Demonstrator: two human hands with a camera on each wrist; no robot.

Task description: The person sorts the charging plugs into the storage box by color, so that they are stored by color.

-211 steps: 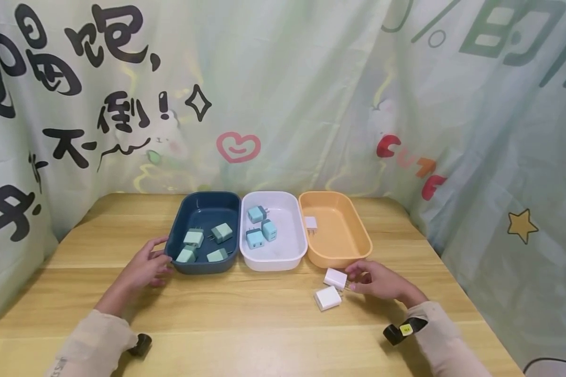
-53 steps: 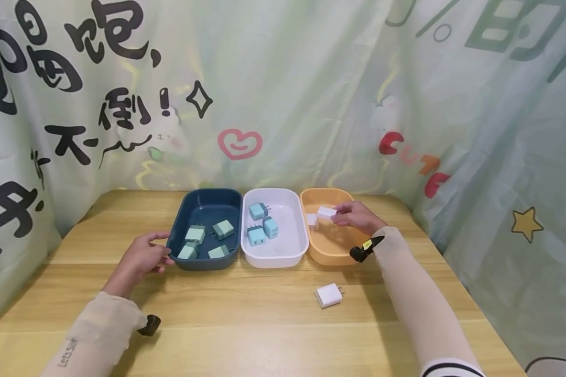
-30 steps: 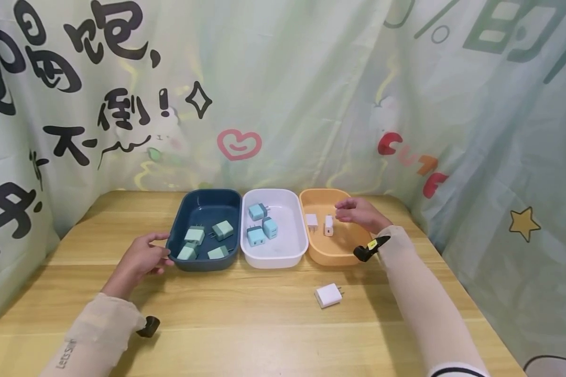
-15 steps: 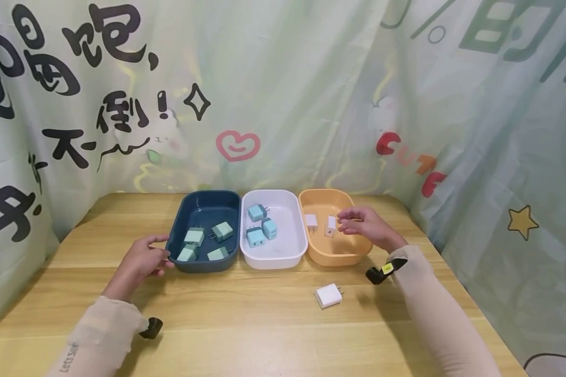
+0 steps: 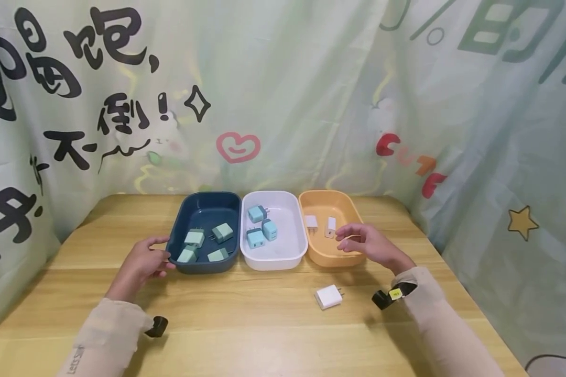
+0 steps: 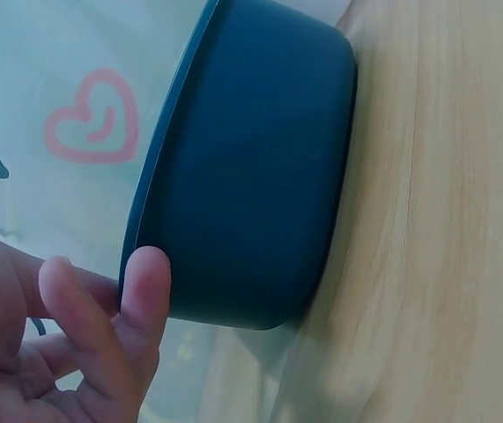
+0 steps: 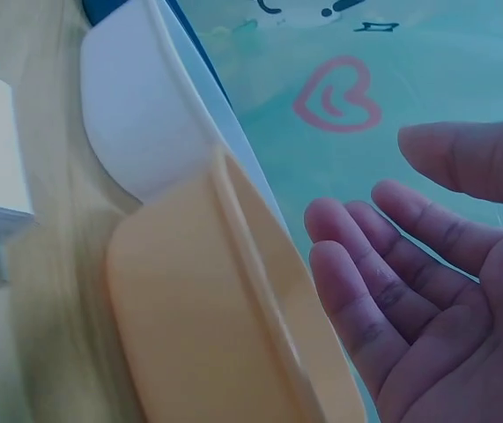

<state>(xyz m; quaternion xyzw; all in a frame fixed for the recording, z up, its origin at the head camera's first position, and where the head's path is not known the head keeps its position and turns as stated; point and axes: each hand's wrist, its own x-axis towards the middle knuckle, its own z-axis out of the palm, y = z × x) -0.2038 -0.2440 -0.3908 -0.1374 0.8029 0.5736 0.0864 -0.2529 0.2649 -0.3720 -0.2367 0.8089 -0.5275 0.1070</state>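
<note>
My left hand (image 5: pixel 141 264) touches the near-left corner of a dark blue plastic bin (image 5: pixel 207 209) with loosely bent fingers. In the left wrist view its fingertips rest by the bin's rim. My right hand (image 5: pixel 370 243) hovers over the right side of an orange bin (image 5: pixel 341 204), holding nothing; the right wrist view shows its fingers spread and relaxed. Two white plug chargers, one lying (image 5: pixel 311 223) by the left wall and a narrow-side-up one (image 5: pixel 330 226), are in the orange bin. Another white charger (image 5: pixel 328 297) lies on the table in front, prongs pointing right.
Between the other two stands a white bin (image 5: pixel 287 220) with three light-blue chargers (image 5: pixel 256 239). Several pale green chargers (image 5: pixel 194 238) lie in the dark blue bin. The bins stand side by side on a wooden table (image 5: pixel 245 324), a printed curtain (image 5: pixel 292 94) behind.
One white charger has gone from the table into the orange bin, where my right hand let it go. That hand has since drawn back toward me. My left hand has stayed at the dark blue bin.
</note>
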